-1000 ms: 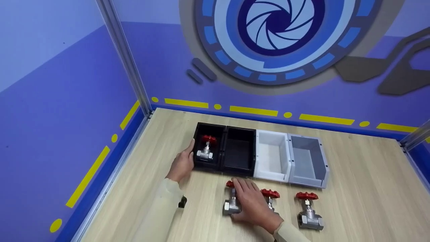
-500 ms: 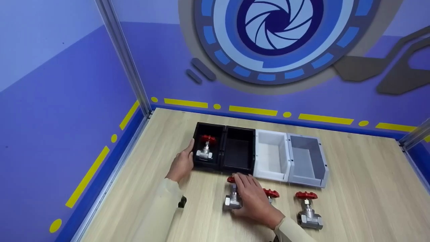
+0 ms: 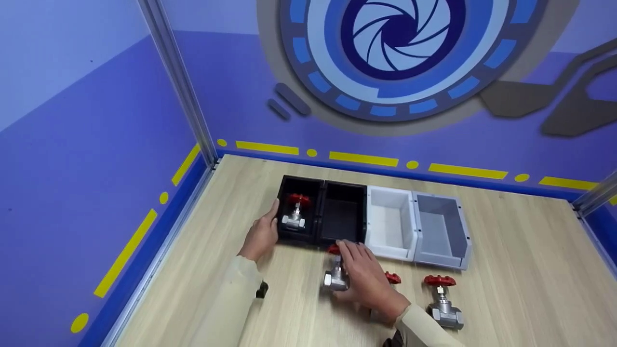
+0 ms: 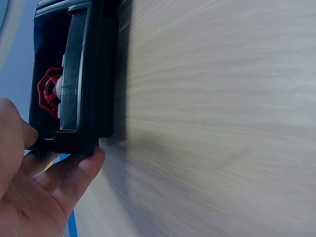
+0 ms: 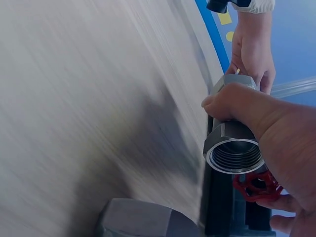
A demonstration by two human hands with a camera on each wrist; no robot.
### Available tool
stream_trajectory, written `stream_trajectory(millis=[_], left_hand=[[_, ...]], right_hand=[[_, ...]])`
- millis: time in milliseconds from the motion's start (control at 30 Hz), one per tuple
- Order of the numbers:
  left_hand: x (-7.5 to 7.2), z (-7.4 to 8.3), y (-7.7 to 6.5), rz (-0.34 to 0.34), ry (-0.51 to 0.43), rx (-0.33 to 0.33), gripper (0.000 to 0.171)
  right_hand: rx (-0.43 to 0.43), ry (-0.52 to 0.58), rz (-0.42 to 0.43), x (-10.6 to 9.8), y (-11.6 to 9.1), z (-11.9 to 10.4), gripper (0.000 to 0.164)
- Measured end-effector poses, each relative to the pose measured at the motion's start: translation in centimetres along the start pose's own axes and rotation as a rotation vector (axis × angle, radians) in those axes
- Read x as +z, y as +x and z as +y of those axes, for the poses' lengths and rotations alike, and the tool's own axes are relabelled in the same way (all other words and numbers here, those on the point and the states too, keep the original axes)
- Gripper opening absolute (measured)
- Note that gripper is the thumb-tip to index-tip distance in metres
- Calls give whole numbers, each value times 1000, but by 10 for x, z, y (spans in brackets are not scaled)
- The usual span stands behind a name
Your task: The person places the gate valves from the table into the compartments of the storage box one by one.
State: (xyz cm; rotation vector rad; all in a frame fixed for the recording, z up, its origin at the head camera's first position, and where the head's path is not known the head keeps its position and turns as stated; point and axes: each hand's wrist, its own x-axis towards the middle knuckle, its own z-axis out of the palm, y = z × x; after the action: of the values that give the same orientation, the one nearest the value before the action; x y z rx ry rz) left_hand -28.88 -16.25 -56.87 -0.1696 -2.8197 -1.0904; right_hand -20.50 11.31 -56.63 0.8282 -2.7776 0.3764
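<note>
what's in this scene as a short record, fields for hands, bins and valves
Bins, left to right: leftmost black plastic bin, second black plastic bin, white plastic bin, grey plastic bin
Left hand: rests against the leftmost black plastic bin's outer side
Right hand: grips a red-wheeled silver metal valve
Binned valve: red and silver, inside the leftmost black plastic bin
Partly hidden valve: red wheel showing beside the right hand
Rightmost valve: red and silver, on the pale wood-grain table
</note>
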Motion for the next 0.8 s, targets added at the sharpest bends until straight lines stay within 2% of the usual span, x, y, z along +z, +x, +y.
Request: stream_trajectory(millis=[267, 800], left_hand=[[1, 0, -2, 32, -3, 57, 53], [3, -1, -1, 38, 1, 45, 53]], right_hand=[[2, -24, 11, -3, 5, 3, 118], [32, 34, -14, -10, 17, 6, 118]])
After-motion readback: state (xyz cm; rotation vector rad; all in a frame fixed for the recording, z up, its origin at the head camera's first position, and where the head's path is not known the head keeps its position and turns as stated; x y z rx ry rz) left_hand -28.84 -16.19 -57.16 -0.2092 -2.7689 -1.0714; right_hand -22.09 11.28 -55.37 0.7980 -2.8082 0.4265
